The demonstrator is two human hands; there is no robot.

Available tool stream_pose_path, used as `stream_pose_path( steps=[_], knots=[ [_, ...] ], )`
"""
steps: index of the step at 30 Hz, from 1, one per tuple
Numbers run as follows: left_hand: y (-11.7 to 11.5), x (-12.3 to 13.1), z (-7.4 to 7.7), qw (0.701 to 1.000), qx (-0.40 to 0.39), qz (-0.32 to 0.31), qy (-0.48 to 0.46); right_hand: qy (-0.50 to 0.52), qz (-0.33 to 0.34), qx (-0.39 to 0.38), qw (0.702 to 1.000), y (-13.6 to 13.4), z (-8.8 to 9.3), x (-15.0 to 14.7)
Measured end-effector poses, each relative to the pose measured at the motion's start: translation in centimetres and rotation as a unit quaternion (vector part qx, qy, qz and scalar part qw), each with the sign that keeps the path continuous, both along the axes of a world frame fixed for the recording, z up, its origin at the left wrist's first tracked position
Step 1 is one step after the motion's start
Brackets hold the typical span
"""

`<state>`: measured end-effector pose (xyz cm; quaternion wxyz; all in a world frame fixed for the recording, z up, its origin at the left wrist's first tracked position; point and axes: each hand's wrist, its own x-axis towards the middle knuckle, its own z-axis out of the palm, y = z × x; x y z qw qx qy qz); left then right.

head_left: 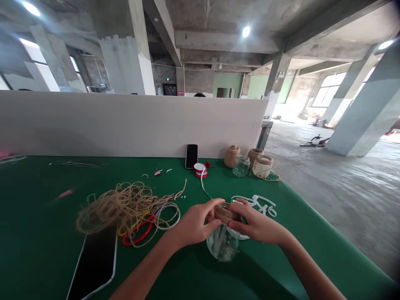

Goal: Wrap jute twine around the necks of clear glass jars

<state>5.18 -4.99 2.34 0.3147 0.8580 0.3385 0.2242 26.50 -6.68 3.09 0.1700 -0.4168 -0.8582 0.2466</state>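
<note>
A clear glass jar [222, 246] is held between my two hands, its neck wrapped in brown twine [225, 213]. My left hand [200, 221] grips the wrapped neck from the left, thumb and fingers curled on it. From the right, my right hand [258, 221] closes on the same band with thumb and fingers. Whitish strips show on the jar's side below the twine. Behind the jar, white tape or ribbon runs back to a red and white spool [200, 168]. Just beyond my right hand lie loose white loops [262, 205].
To the left lie a tangle of twine [125, 206], red-handled scissors [140, 234] and a large black-screened device [95, 258]. A phone [191, 156] leans on the white partition [131, 125]. Several jars, some twine-wrapped [232, 156], stand back right near the green table's [312, 233] edge.
</note>
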Motion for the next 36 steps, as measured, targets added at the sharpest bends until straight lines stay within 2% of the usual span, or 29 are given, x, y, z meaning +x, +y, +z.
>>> stream_pose_path(
  steps=[8, 13, 19, 24, 32, 36],
  knots=[
    [1.5, -1.6, -1.0, 1.0, -0.021, 0.017, 0.002, 0.029, 0.009, -0.034, 0.999, 0.7, -1.0, 1.2],
    [2.1, -1.5, -1.9, 0.999, -0.046, 0.0, -0.012, 0.053, 0.031, -0.051, 0.997, 1.0, -1.4, 1.8],
    [2.0, -1.0, -2.0, 0.999, -0.051, -0.014, -0.012, 0.074, 0.032, -0.07, 0.994, 1.1, -1.5, 2.4],
    [2.1, -0.6, -1.9, 0.997, -0.061, -0.023, -0.037, 0.037, 0.039, -0.046, 0.998, 1.0, -0.7, 2.6],
    [0.6, 1.0, -1.1, 0.999, -0.033, -0.013, -0.032, -0.034, -0.028, 0.025, 0.999, -0.5, 1.1, 0.0],
    [0.1, 0.9, -0.7, 1.0, -0.001, -0.001, -0.013, -0.013, -0.029, -0.001, 0.999, -0.8, 1.2, -0.4]
  ],
)
